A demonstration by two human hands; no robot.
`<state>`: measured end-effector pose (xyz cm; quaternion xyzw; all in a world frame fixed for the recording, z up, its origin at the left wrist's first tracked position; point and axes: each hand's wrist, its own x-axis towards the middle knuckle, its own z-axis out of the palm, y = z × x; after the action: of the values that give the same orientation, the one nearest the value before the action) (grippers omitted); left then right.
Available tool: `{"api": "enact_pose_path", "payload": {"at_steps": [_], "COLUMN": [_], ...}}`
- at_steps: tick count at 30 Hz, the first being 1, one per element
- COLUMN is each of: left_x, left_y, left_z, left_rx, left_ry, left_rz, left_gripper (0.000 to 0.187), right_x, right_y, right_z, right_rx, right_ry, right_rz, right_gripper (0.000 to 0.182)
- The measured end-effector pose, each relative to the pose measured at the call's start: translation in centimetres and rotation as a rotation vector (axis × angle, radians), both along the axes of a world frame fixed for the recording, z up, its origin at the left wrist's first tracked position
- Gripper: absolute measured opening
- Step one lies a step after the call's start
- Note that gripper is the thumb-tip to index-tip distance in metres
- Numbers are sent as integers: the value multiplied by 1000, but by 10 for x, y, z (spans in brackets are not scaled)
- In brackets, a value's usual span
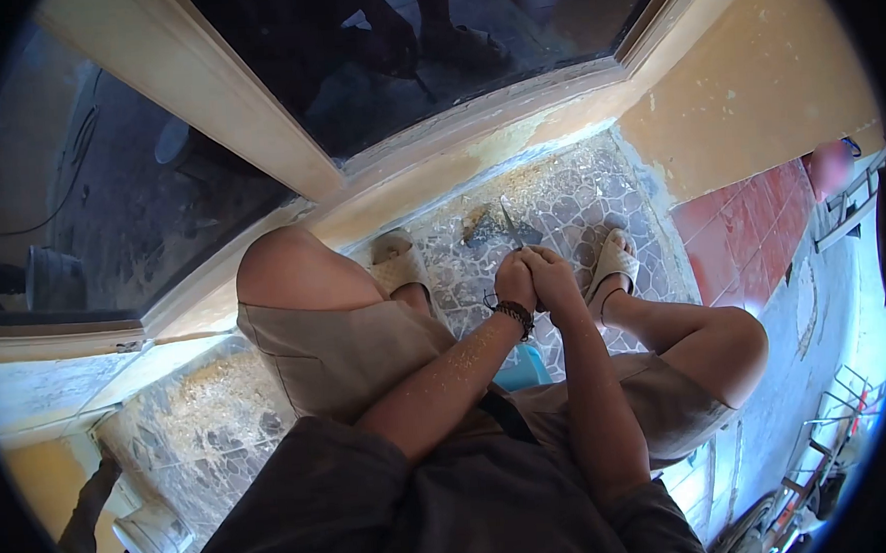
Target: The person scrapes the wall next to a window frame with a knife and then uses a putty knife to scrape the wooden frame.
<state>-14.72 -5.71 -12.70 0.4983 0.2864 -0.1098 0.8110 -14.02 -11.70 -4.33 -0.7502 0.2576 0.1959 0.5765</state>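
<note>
My left hand (515, 281), with dark bracelets at its wrist, and my right hand (554, 279) are closed together low between my knees. From their far side a slim pointed metal blade (511, 223) sticks out over the tiled floor (454, 286); its handle is hidden in my fingers. A dark patch of grit (480, 226) lies just left of the blade. Pale crumbs cling to my left forearm. My sandalled feet rest on either side of the hands, and a light blue stool (524, 366) shows beneath me.
Ahead runs a low painted ledge with flaking paint (516, 142) under dark reflective glass (451, 46). Pale chips (219, 398) litter the floor at left. A whitish bucket (154, 538) stands at lower left. Red tiles (746, 236) and metal-framed items (823, 447) are at right.
</note>
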Motion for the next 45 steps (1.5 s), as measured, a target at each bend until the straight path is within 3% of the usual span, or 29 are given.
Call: {"api": "enact_pose_path", "payload": {"at_steps": [2, 4, 6, 9, 12, 13, 16, 17, 21, 24, 27, 30, 33, 37, 40, 43, 45], "left_x": [2, 7, 18, 35, 58, 64, 95, 106, 128, 136, 146, 145, 145, 139, 128, 126, 127], "left_y": [-3, -3, -3, 0, 6, 12, 11, 13, 36, 47, 59, 61, 64, 64, 73, 91, 94], "left_z": [1, 22, 46, 71, 61, 89, 84, 89, 111, 102, 98, 94, 99, 91, 63, 46, 50], "left_rx": [275, 288, 38, 18, 74, 104, 400, 397, 370, 447, 694, 501, 544, 628, 656, 614, 575], "left_ry": [-180, -146, 106, 83, -55, -106, -118, -48, -169, -163, 5, 25, 2, -20, 19, 162, 243], "left_rz": [-29, -8, 61, 58, -87, -146, -322, -400, -578, -518, -708, -703, -754, -699, -714, -777, -783], "left_gripper": [30, 31, 32, 34, 34, 33, 33, 34, 36, 33, 31, 31, 33, 33, 32, 30, 30], "right_x": [3, 7, 8, 18, 30, 35, 53, 58, 73, 77, 77, 82, 86, 91, 70, 67, 70], "right_y": [1, 4, 3, 1, 8, 8, 7, 6, 30, 43, 57, 53, 59, 84, 84, 87, 91], "right_z": [-7, 3, 11, 21, 45, 52, 60, 62, 74, 52, 38, 37, 15, -47, -35, -35, -26], "right_rx": [139, 204, 273, 389, 510, 545, 621, 642, 687, 789, 790, 739, 713, 287, 673, 874, 801], "right_ry": [-61, -57, -54, -49, -36, -43, -32, -23, -220, -276, -244, -87, -76, -352, -132, 62, 108], "right_rz": [-73, -119, -147, -199, -324, -357, -410, -421, -473, -457, -503, -590, -561, -286, -510, -563, -589], "right_gripper": [41, 40, 39, 37, 36, 36, 37, 37, 33, 37, 39, 38, 38, 28, 36, 32, 32]}}
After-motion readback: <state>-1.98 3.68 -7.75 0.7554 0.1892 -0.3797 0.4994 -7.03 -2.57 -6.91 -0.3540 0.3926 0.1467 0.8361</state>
